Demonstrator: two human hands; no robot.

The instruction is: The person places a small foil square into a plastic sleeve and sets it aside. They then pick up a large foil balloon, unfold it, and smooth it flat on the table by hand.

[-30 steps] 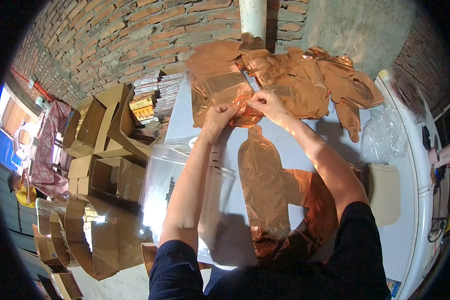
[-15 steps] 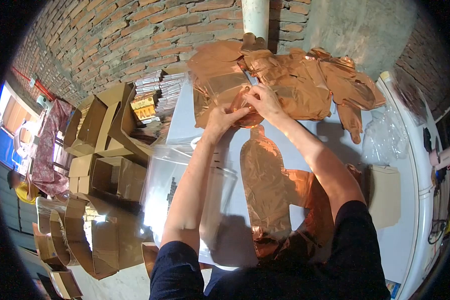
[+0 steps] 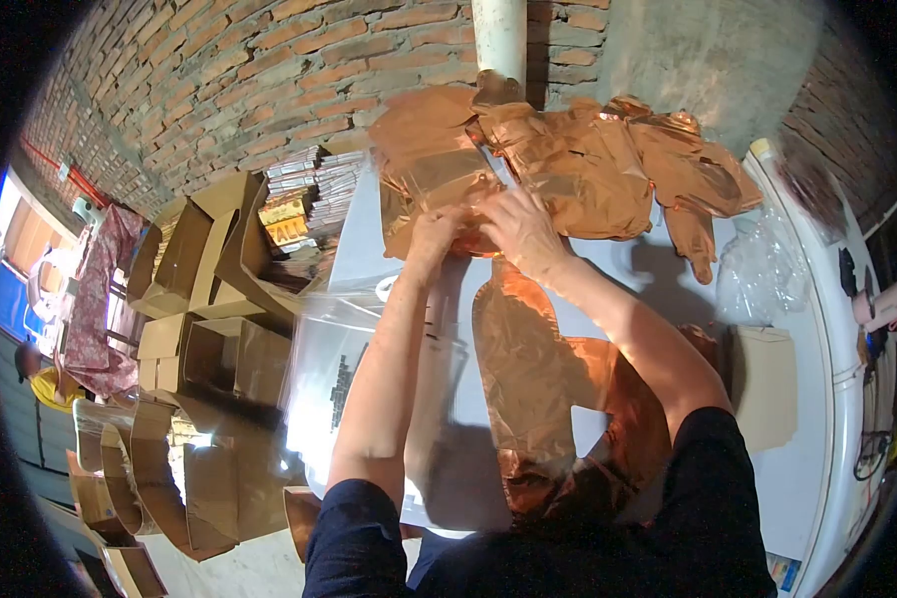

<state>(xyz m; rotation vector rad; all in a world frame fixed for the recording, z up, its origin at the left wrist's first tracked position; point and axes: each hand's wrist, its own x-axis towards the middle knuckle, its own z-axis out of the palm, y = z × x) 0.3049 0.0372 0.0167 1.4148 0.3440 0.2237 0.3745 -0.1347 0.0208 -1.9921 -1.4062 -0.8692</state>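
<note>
At the far side of the white table, my left hand (image 3: 437, 235) is closed on the edge of a shiny copper-coloured foil balloon (image 3: 476, 239); its fingertips are partly hidden. My right hand (image 3: 520, 231) lies over the same foil with its fingers stretched out and somewhat blurred. Below both hands, a flat, uninflated foil balloon (image 3: 521, 369) with a long body and a narrow neck extends towards me. More copper foil (image 3: 578, 169) is heaped behind and to the right of my hands.
Clear plastic bags (image 3: 344, 349) lie by my left forearm. Open cardboard boxes (image 3: 224, 349) and stacked packets (image 3: 319, 204) stand at the left. Crumpled clear plastic (image 3: 764, 264) and a beige card piece (image 3: 764, 389) are on the right. A brick wall (image 3: 299, 80) and white pipe (image 3: 499, 45) stand behind.
My right hand has gone from a pinch to stretched fingers over the foil. Both hands have shifted slightly, and the view has moved a little.
</note>
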